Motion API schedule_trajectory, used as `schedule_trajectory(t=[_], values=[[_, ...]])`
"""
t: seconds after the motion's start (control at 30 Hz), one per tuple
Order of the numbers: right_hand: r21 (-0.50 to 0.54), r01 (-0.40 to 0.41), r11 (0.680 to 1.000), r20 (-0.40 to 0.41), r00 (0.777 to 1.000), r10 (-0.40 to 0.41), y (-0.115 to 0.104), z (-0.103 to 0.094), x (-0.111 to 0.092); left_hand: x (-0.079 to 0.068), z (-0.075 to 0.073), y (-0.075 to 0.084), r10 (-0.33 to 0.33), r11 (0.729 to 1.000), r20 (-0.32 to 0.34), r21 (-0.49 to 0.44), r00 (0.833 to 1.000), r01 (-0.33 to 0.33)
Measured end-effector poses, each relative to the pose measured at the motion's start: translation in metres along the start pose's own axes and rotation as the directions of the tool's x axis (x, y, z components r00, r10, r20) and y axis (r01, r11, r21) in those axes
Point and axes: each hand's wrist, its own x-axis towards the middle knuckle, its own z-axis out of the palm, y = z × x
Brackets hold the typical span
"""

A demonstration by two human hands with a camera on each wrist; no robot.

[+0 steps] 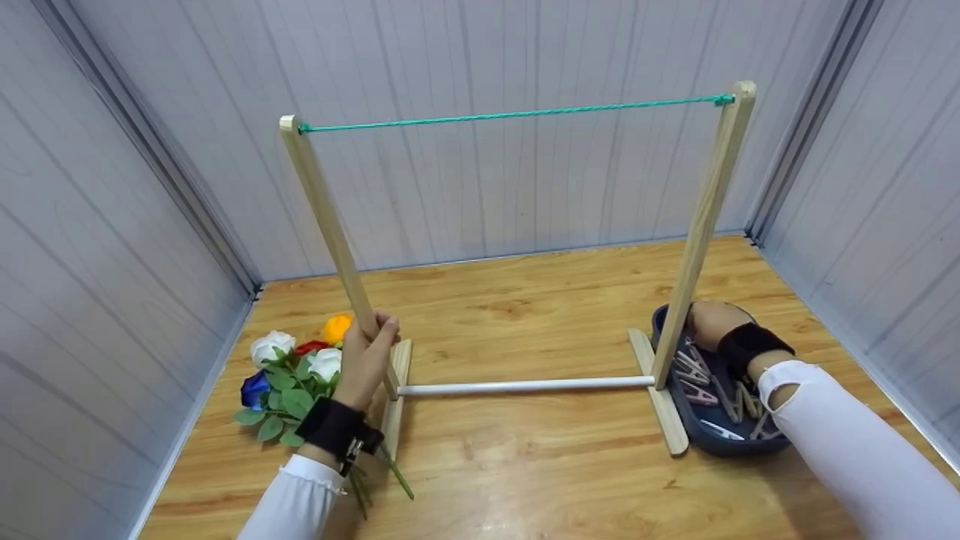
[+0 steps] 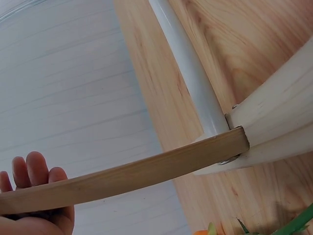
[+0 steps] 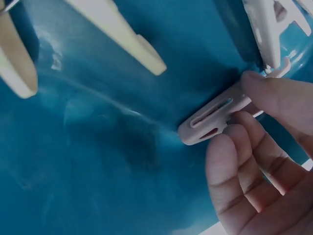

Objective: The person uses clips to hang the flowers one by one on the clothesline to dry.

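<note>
My left hand (image 1: 364,361) grips the left wooden post (image 1: 324,206) of a small drying rack, low on its length. In the left wrist view the fingers (image 2: 37,169) curl round this post. A green cord (image 1: 510,115) runs between the tops of the two posts, and a white rod (image 1: 525,387) joins them near the base. Down in the dark blue basin (image 1: 739,448) is my right hand (image 1: 718,324), partly behind the right post (image 1: 705,217). The right wrist view shows it pinching a pale pink clothespin (image 3: 208,117) between thumb and fingers, against the basin's blue bottom.
Several other clothespins (image 1: 694,367) lie in the basin, beside the rack's right foot (image 1: 667,420). Artificial flowers (image 1: 281,375) with green stems lie left of the rack, partly under my left wrist. Light panel walls (image 1: 487,195) enclose the wooden tabletop (image 1: 510,465).
</note>
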Motion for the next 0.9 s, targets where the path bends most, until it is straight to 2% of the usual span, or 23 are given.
schedule_trajectory(t=[0.13,0.37,0.63,0.77,0.9], values=[[0.030,0.022,0.999,-0.022,1.000,-0.022,0.004,0.002,0.000,0.000,0.001,0.001,-0.008,1.000,-0.013,-0.002,1.000,0.008],[0.055,0.050,0.997,-0.013,0.999,-0.049,0.001,-0.005,-0.002,0.000,0.001,0.000,-0.008,1.000,-0.018,0.002,1.000,0.008],[0.057,0.153,0.987,-0.141,0.979,-0.144,0.000,-0.015,0.000,0.000,-0.003,0.001,0.073,0.997,-0.021,-0.006,0.997,-0.073],[0.149,0.099,0.984,-0.121,0.989,-0.081,-0.003,-0.023,0.001,0.000,-0.010,0.005,0.091,0.995,-0.021,0.038,0.996,-0.090],[0.269,0.040,0.962,-0.073,0.997,-0.021,-0.004,-0.032,-0.002,0.000,-0.022,0.015,0.088,0.990,-0.016,0.115,0.996,-0.086]])
